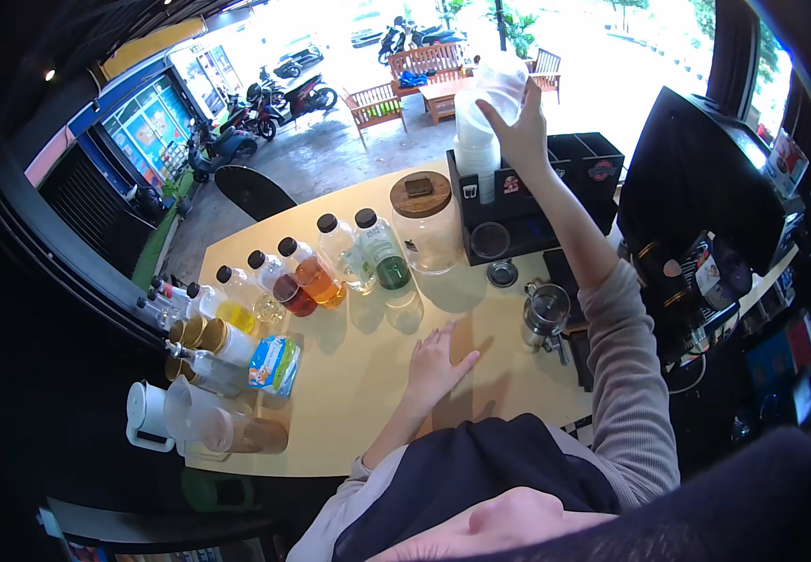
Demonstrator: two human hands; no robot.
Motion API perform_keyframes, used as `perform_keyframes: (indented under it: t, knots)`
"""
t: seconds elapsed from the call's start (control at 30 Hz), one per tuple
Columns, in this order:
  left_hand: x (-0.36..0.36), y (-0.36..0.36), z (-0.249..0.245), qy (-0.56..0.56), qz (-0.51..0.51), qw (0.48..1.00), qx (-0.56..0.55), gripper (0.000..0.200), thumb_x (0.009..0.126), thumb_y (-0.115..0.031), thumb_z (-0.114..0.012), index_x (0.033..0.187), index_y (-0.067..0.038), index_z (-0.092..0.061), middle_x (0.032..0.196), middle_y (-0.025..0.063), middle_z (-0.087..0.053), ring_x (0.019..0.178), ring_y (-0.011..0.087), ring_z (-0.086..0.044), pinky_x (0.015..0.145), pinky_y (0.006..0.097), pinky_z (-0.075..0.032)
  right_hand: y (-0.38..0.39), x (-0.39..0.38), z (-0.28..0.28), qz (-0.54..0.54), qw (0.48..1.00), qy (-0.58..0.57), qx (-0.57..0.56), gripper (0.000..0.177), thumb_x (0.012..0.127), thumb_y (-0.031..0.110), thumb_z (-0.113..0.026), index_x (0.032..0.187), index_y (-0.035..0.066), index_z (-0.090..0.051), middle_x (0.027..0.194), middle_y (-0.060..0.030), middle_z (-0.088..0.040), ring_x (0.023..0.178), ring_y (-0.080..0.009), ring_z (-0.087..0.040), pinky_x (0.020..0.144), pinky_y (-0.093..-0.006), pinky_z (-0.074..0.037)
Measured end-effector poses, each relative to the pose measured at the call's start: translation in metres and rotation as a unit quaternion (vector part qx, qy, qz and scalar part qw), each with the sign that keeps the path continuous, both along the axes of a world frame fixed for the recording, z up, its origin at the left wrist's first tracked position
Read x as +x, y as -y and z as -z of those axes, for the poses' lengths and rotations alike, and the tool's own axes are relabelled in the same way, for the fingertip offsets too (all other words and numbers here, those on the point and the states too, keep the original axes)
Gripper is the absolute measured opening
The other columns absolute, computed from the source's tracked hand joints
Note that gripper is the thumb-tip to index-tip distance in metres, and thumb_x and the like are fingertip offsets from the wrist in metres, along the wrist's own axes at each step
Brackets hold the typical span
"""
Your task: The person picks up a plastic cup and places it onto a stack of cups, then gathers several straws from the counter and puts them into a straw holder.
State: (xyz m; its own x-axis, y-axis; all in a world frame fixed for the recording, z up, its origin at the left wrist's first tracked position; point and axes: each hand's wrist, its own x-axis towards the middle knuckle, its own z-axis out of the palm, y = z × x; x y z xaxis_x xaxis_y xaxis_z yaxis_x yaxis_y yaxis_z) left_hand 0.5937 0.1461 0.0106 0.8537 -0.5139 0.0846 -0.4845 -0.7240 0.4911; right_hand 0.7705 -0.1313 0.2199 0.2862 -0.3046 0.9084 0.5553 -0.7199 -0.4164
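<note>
My right hand [521, 131] is raised at the far edge of the table, thumb and fingers around a translucent plastic cup [502, 73]. Just below it, a stack of similar cups [476, 150] stands in a black organizer [569, 192]. Whether the held cup is a single one is hard to see against the bright background. My left hand [438, 363] hovers over or rests on the wooden table [359, 375], fingers spread, holding nothing. A glass jar with a wooden lid [427, 225] stands left of the organizer.
Several black-capped bottles [317, 276] of coloured liquid line the far left edge. A wipes pack [274, 363], a brown-filled jug [246, 433] and a white pitcher [148, 417] sit at left. A metal-and-glass vessel [546, 309] and a large black machine [696, 178] are at right.
</note>
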Motion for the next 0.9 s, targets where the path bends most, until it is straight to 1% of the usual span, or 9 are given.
perform_keyframes:
  t: [0.07,0.13,0.17,0.23,0.37,0.43,0.57,0.7,0.9]
  knots:
    - [0.0,0.0,0.006,-0.004,-0.003,1.0,0.002,0.081,0.085,-0.058,-0.06,0.142,-0.004,-0.04,0.134,0.024,-0.053,0.131,0.0358,-0.046,0.11,0.0496,-0.033,0.011,0.03,0.002,0.003,1.0,0.004,0.003,0.092,0.078,0.038,-0.08,0.14,-0.004,-0.028,0.126,-0.0318,-0.053,0.116,-0.0448,-0.055,0.097,-0.0486,-0.045]
    - [0.001,-0.001,0.009,-0.01,-0.008,1.0,0.004,0.08,0.085,-0.057,-0.06,0.141,-0.004,-0.041,0.133,0.0238,-0.054,0.13,0.0359,-0.047,0.109,0.0495,-0.034,0.013,0.043,-0.001,0.035,0.999,-0.001,0.008,0.084,0.08,0.034,-0.08,0.136,-0.006,-0.031,0.124,-0.0278,-0.055,0.119,-0.0361,-0.055,0.1,-0.0441,-0.043]
    - [0.001,-0.002,0.01,-0.007,-0.007,1.0,-0.004,0.079,0.085,-0.055,-0.061,0.141,-0.002,-0.042,0.131,0.0253,-0.055,0.128,0.0379,-0.048,0.108,0.0475,-0.036,0.014,0.049,-0.003,0.033,0.999,-0.002,0.008,0.084,0.08,0.034,-0.08,0.136,-0.006,-0.031,0.124,-0.0278,-0.055,0.119,-0.0361,-0.055,0.1,-0.0441,-0.043]
    - [0.002,-0.002,0.01,-0.003,-0.008,1.0,-0.011,0.077,0.085,-0.053,-0.062,0.14,-0.001,-0.044,0.13,0.0267,-0.055,0.126,0.0399,-0.049,0.107,0.0456,-0.038,0.021,0.066,0.0,0.024,0.999,-0.047,0.002,0.089,0.079,0.038,-0.08,0.138,-0.005,-0.029,0.129,-0.0304,-0.051,0.123,-0.0392,-0.051,0.101,-0.0449,-0.042]
    - [0.004,-0.003,0.01,-0.018,-0.008,1.0,-0.01,0.076,0.086,-0.052,-0.061,0.139,-0.001,-0.044,0.131,0.024,-0.056,0.123,0.0382,-0.051,0.105,0.044,-0.039,0.025,0.08,0.008,-0.015,0.991,-0.134,0.014,0.093,0.078,0.045,-0.078,0.14,-0.003,-0.028,0.131,-0.0318,-0.049,0.124,-0.0413,-0.05,0.102,-0.0463,-0.042]
    - [0.005,-0.004,0.012,-0.031,-0.006,0.999,-0.015,0.075,0.086,-0.052,-0.061,0.139,-0.001,-0.044,0.131,0.0229,-0.056,0.122,0.0375,-0.052,0.105,0.0437,-0.04,0.026,0.082,0.015,0.012,0.984,-0.179,-0.001,0.103,0.075,0.057,-0.075,0.142,-0.002,-0.023,0.132,-0.033,-0.05,0.123,-0.0448,-0.051,0.103,-0.0483,-0.04]
    - [0.006,-0.004,0.018,-0.021,-0.007,1.0,-0.007,0.075,0.086,-0.052,-0.061,0.139,-0.002,-0.044,0.13,0.0215,-0.057,0.12,0.0369,-0.053,0.103,0.0437,-0.041,0.026,0.08,0.031,0.026,0.972,-0.233,-0.002,0.105,0.072,0.061,-0.076,0.142,-0.002,-0.027,0.13,-0.0317,-0.052,0.122,-0.045,-0.051,0.103,-0.0481,-0.041]
    - [0.006,-0.004,0.019,-0.032,-0.009,0.999,0.004,0.075,0.086,-0.052,-0.061,0.139,-0.002,-0.043,0.13,0.0217,-0.057,0.12,0.0371,-0.053,0.103,0.044,-0.04,0.027,0.081,0.049,0.015,0.959,-0.282,-0.019,0.106,0.071,0.058,-0.078,0.143,-0.002,-0.028,0.134,-0.0286,-0.05,0.124,-0.0421,-0.051,0.102,-0.0469,-0.041]
    - [0.005,-0.008,0.019,-0.035,-0.013,0.999,0.008,0.075,0.087,-0.052,-0.06,0.139,-0.002,-0.043,0.13,0.022,-0.056,0.121,0.0371,-0.053,0.104,0.0444,-0.04,0.023,0.073,0.064,0.027,0.959,-0.279,-0.027,0.106,0.069,0.051,-0.081,0.144,-0.001,-0.027,0.137,-0.0264,-0.049,0.125,-0.0399,-0.051,0.103,-0.0447,-0.041]
